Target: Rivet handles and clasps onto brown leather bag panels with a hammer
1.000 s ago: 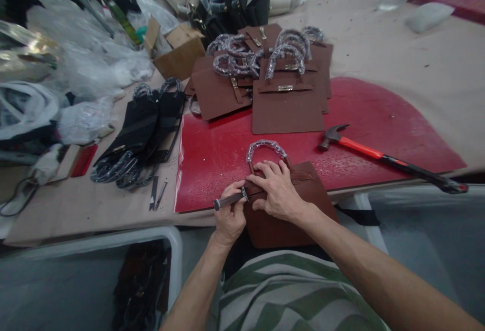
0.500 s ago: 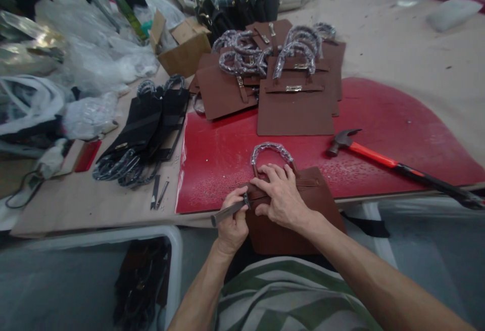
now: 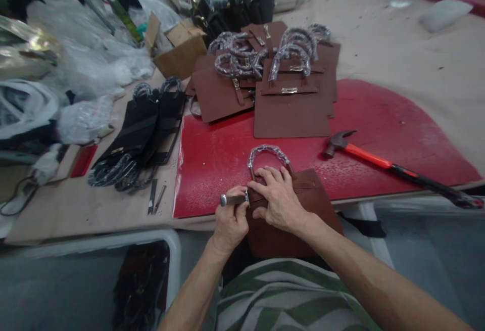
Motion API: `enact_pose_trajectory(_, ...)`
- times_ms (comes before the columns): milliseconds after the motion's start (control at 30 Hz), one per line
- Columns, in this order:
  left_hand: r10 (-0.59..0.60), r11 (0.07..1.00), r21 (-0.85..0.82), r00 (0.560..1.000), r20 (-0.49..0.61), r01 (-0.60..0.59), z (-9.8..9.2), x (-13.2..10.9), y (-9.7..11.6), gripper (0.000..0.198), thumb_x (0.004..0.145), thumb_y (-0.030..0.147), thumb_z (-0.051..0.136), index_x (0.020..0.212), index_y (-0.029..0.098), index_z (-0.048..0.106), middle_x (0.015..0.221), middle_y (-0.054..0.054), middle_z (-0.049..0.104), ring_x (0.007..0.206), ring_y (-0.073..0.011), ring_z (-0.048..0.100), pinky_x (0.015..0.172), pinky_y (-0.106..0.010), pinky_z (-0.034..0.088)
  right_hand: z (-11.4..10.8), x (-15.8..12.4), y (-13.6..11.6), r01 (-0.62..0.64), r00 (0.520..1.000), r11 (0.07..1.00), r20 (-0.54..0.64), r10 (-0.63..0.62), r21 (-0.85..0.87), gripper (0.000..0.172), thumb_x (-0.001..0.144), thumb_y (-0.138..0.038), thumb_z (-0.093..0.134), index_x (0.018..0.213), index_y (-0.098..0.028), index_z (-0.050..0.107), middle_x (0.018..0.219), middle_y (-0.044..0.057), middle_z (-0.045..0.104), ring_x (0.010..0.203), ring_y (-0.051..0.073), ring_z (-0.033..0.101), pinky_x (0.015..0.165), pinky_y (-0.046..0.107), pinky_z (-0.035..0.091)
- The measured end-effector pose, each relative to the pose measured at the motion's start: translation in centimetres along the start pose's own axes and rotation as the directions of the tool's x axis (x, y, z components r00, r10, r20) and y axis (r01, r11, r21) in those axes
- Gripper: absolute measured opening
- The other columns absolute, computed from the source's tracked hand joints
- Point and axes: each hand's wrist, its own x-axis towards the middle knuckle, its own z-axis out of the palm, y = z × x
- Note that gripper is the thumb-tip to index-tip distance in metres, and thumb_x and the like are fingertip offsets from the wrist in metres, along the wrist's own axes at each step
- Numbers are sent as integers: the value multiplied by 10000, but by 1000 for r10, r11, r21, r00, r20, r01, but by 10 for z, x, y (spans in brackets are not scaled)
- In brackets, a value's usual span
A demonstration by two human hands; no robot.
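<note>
A brown leather bag panel hangs over the near edge of the red board, its handle wrapped in clear plastic. My left hand is closed around a short metal punch, whose wider head is at the panel's upper left, by a narrow strap. Whether the head touches the leather I cannot tell. My right hand lies palm down across the panel just below the handle, fingers spread, the fingertips near the handle's base. A claw hammer with an orange and black handle rests on the board to the right.
Behind the red board's bare surface lie several brown bag panels with wrapped handles. Black bag pieces and two slim tools are on the left. A cardboard box stands behind; a grey bin is below.
The punch in my left hand has swung from slanting down-left to nearly level, its head staying by the strap. My right hand keeps its place on the panel. The view has shifted slightly.
</note>
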Motion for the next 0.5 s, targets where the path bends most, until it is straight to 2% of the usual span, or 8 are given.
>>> enact_pose_trajectory(67,15,1000,26,1000,15,-16,0,2,1,189,965,152,496,1132,182,578,1110,-93,664,1085,-208,641,966,-346,542,0,-1,1,22,1000,999,-16,-21,25,689,645,-394,912,1263,-274,633,1395,103,473,1300,353,388,1150,629,188)
enact_pose_trajectory(133,21,999,43,1000,18,-22,0,3,2,192,959,154,493,1125,180,587,1096,-92,669,1062,-208,648,948,-342,551,-4,-4,3,78,996,990,-47,-73,120,635,683,-327,881,1265,-263,635,1361,101,497,1277,322,426,1143,580,251)
enact_pose_trajectory(200,11,999,48,1000,11,-12,1,4,2,195,952,153,495,1116,176,598,1089,-93,675,1043,-209,655,931,-341,558,-13,-9,12,142,983,962,-146,-109,235,508,768,-261,794,1249,-228,635,1329,101,523,1250,278,467,1114,496,339)
enact_pose_trajectory(267,-12,999,30,1000,6,12,2,3,1,195,941,155,510,1110,173,605,1076,-91,681,1028,-211,661,916,-342,565,-31,-18,29,155,950,956,-303,-75,251,358,857,-238,678,1211,-199,642,1291,102,557,1218,251,498,1081,442,390)
enact_pose_trajectory(300,-26,1000,12,1000,5,26,3,3,0,191,935,159,517,1103,174,607,1069,-90,684,1022,-212,664,908,-342,568,-42,-23,42,122,925,971,-378,-36,208,306,887,-243,632,1186,-186,649,1271,108,572,1202,255,510,1073,437,399)
enact_pose_trajectory(367,-47,998,-31,999,5,48,3,3,0,182,925,164,527,1086,178,610,1063,-90,686,1015,-211,669,895,-339,572,-66,-35,73,-42,886,997,-459,66,62,287,905,-287,603,1154,-156,662,1238,138,589,1173,289,526,1057,452,405)
enact_pose_trajectory(433,-48,997,-55,999,-14,47,4,2,-1,175,918,165,530,1071,179,614,1059,-88,689,1009,-209,673,897,-341,572,-89,-50,110,-291,883,948,-416,215,-127,350,912,-368,600,1161,-130,666,1256,185,574,1153,348,528,1009,480,420)
enact_pose_trajectory(500,-34,998,-47,998,-50,32,4,2,-2,180,911,165,534,1068,175,620,1046,-86,695,1004,-212,676,909,-352,569,-104,-65,144,-431,853,882,-406,329,-192,399,875,-389,635,1152,-104,669,1277,262,536,1148,459,497,924,569,405)
